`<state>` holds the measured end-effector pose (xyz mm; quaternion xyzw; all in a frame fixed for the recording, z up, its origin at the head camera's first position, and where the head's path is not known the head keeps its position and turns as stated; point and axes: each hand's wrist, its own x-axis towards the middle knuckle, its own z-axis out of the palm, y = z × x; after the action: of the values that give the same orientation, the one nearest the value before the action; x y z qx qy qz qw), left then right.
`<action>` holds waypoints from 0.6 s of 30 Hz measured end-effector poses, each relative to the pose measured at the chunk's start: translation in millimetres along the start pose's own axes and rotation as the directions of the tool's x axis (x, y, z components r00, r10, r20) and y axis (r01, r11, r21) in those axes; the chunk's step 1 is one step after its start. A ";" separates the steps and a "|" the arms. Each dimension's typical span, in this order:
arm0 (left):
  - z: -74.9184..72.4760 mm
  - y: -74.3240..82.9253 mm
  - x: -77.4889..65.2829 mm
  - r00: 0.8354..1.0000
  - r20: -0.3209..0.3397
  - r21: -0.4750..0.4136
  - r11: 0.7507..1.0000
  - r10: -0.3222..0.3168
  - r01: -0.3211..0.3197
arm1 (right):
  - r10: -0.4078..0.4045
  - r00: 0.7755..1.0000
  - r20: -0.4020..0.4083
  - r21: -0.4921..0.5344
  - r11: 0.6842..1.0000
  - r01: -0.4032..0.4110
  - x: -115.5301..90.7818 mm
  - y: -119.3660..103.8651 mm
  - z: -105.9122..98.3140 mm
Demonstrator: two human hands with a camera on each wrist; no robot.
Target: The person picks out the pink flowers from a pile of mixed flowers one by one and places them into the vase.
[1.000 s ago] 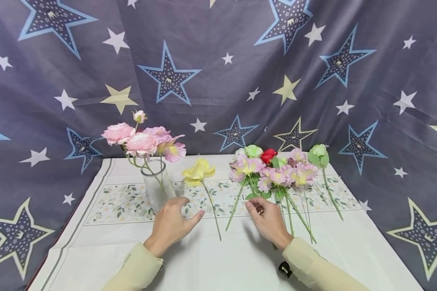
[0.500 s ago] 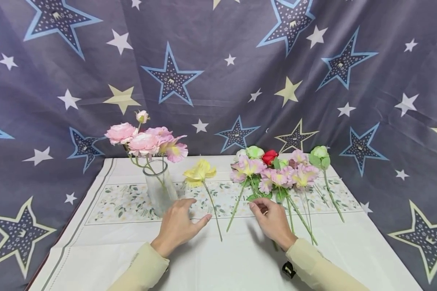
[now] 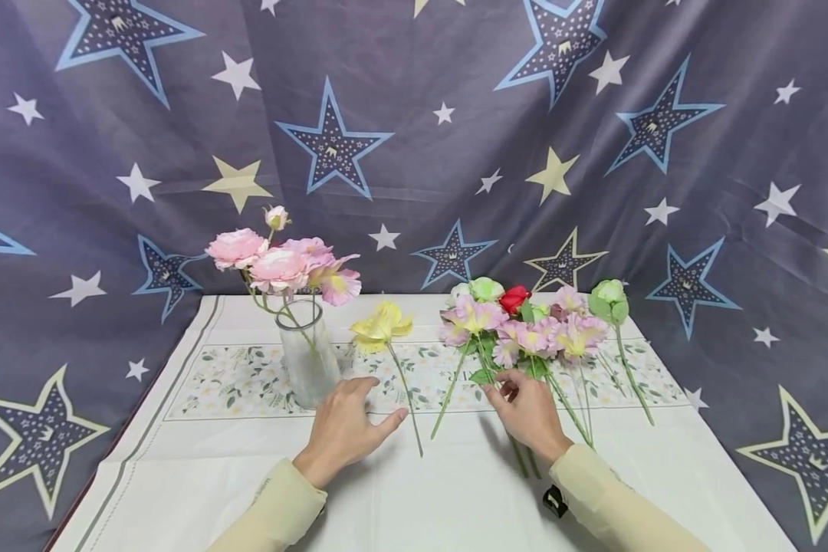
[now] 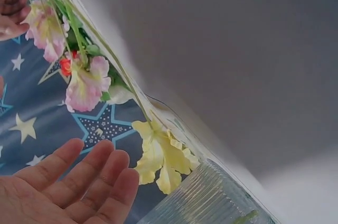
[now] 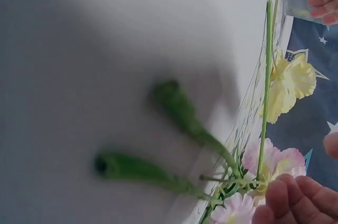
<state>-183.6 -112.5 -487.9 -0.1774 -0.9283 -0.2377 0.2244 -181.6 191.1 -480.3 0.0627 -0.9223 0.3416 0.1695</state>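
Observation:
My left hand is beside the clear glass vase, its fingers extended and thumb apart, holding nothing. Several pink flowers stand in the vase. Between my hands lies a yellow flower on a thin stem. My right hand hovers over the stems of the pink-and-yellow flowers; its fingers are loosely bent. The right wrist view shows a gap between fingers and thumb, while two blurred green stem ends come close to the camera.
Behind the pink-and-yellow blooms are a red flower and pale green ones. At the right end lies a separate green flower. A white tablecloth with a floral band covers the table; a starry curtain hangs behind.
Both hands have shifted slightly to the right, the right one further over the flower stems. The flowers and vase stay in place while the head view shifts a little.

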 end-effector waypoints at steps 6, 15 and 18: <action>1.0 1.2 -1.3 1.000 0.004 0.000 1.000 0.004 -0.004 | 0.046 0.999 0.028 -0.125 0.991 -0.042 4.4 7.2 -4.0; 2.0 1.2 -2.8 1.000 0.001 -0.001 1.000 0.005 -0.005 | 0.106 0.991 0.083 -0.222 0.971 -0.086 7.7 14.9 -3.1; 2.1 0.9 -3.1 1.000 0.002 0.000 1.000 0.007 -0.007 | 0.109 0.991 0.082 -0.242 0.966 -0.086 8.3 16.3 -1.5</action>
<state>-181.3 -111.3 -490.8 -0.1809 -0.9278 -0.2370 0.2242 -192.7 204.4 -486.2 0.0127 -0.9656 0.2330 0.1148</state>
